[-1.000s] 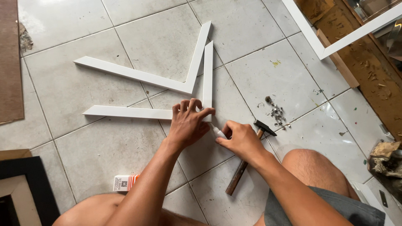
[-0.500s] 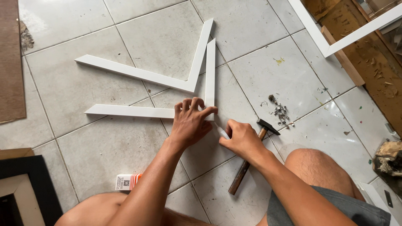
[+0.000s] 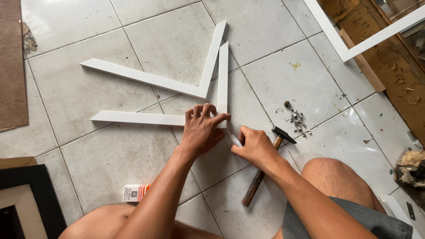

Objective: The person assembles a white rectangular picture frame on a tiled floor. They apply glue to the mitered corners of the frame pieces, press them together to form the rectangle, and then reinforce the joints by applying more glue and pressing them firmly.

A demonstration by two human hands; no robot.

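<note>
Two white moulding strips (image 3: pixel 177 118) meet at a corner on the tiled floor (image 3: pixel 110 155); left hand (image 3: pixel 201 130) presses the joint, right hand (image 3: pixel 254 146) pinches something small, unclear. Wooden-handled hammer (image 3: pixel 265 170) lies beside. Joining step; next needs steady alignment.

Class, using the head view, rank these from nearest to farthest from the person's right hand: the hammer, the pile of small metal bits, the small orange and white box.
From the right hand:
1. Hammer, on the floor just beside and under the hand.
2. Pile of small metal bits, up and to the right.
3. Small orange and white box, far left, by the knee.
</note>
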